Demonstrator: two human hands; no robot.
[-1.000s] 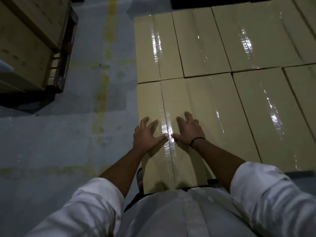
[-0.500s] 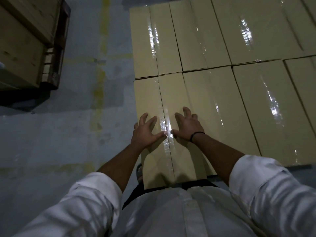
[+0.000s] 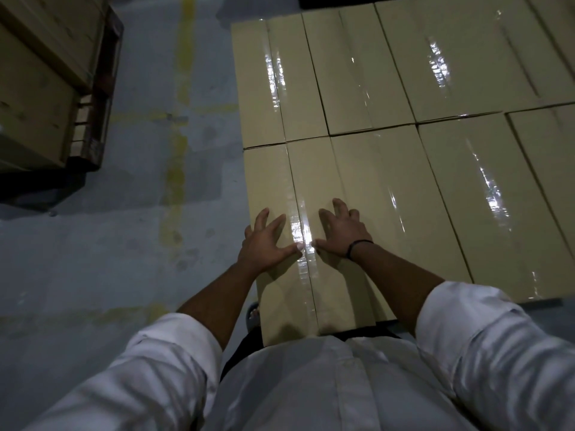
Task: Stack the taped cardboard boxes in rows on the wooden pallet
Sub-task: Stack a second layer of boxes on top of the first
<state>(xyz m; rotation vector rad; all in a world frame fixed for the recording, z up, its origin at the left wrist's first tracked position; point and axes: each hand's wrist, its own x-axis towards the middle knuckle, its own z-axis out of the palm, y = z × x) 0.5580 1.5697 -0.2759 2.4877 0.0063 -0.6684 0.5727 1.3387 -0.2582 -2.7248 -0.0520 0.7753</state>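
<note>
Behind shirt [image 3: 295,384], near end of box [image 3: 314,181].

The flat rectangular cardboard boxes [image 3: 482,88] are a plain pale tan, each crossed lengthwise by a clear glossy tape strip [image 3: 303,241] that glints white. The smooth concrete floor [image 3: 93,259] is mottled blue-grey, marked with worn yellow painted lines [image 3: 177,169]. The long fabric shirt sleeves [image 3: 497,353] are white; the thin wrist cord [image 3: 357,245] is black. The stacked wooden crates [image 3: 34,98] are light brown over a dark reddish-brown pallet [image 3: 104,88].
</note>
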